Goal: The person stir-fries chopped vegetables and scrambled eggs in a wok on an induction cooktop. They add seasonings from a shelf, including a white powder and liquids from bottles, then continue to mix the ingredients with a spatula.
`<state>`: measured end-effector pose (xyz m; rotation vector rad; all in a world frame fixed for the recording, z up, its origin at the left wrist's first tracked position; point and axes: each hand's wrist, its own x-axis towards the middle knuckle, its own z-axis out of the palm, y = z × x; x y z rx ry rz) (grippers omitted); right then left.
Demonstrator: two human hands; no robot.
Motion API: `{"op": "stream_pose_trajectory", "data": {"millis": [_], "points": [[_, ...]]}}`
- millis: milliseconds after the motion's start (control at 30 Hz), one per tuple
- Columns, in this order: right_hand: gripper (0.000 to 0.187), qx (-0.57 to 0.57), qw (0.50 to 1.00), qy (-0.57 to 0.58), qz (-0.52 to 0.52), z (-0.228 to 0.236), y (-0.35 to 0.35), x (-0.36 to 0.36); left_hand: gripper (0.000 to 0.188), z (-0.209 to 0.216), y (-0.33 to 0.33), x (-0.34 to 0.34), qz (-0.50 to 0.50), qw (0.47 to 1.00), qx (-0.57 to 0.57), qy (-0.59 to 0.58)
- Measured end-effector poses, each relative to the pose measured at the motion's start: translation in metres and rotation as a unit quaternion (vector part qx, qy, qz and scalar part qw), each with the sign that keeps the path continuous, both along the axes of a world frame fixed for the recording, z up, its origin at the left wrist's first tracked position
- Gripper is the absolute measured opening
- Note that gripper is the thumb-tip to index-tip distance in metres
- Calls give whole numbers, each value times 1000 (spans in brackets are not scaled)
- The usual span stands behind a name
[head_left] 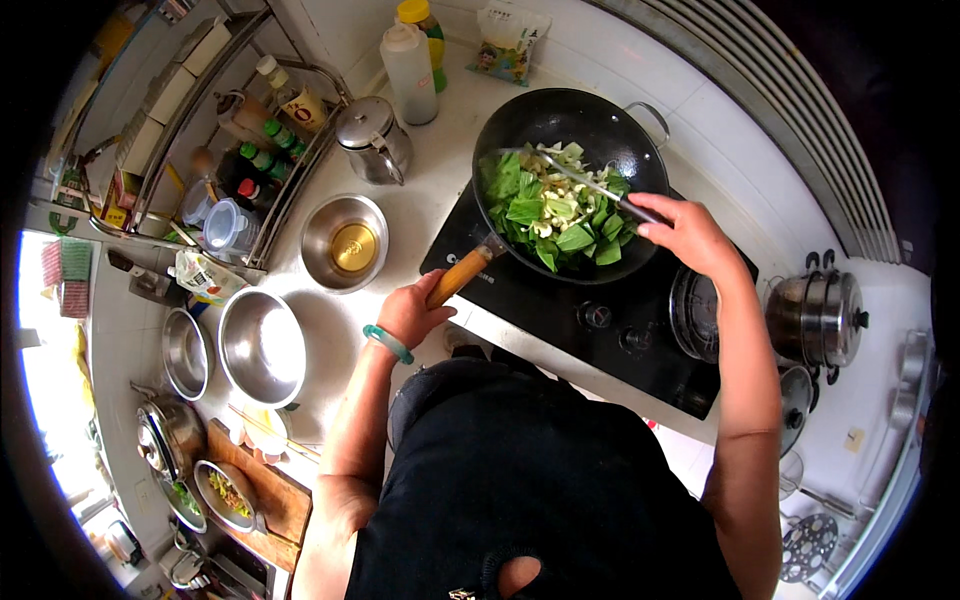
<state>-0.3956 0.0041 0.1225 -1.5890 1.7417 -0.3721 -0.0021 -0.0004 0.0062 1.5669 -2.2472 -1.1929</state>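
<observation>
A black wok [530, 112] sits on the black stovetop [545, 318], holding chopped leafy greens [575, 237] with pale stem pieces. My left hand [406, 312], a green bangle at its wrist, is wrapped round the wok's wooden handle [463, 274]. From the right, my right hand [692, 236] grips the dark handle of a spatula [583, 180]. Its thin metal shaft reaches across the wok to the left side of the greens. The spatula's blade is blurred and partly hidden among the leaves.
Left of the wok stand a steel bowl with yellow liquid [318, 232], a larger steel bowl [232, 345] and a lidded metal pot [372, 140]. Bottles [408, 75] line the back wall. Beside my right arm are a glass lid [690, 312] and a steel pot [815, 315].
</observation>
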Motion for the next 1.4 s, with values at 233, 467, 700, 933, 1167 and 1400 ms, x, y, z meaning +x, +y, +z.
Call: {"op": "stream_pose_trajectory", "data": {"millis": [233,467,700,933,1167,1400], "points": [[46,-51,975,204,70,67,58,8,65,-2,1,2,3,1000,2,-2],[46,-53,986,158,-20,107,120,-7,65,-5,0,2,-2,1000,0,12],[41,12,988,151,-35,97,144,9,63,-1,1,2,6,1000,15,23],[39,-99,965,232,-70,3,112,15,65,-5,0,3,11,999,21,35],[39,-26,985,61,-162,53,112,-24,61,-1,1,1,11,1000,7,1],[36,-43,971,27,-234,25,57,-52,63,-6,1,1,5,1000,-2,7]]}}
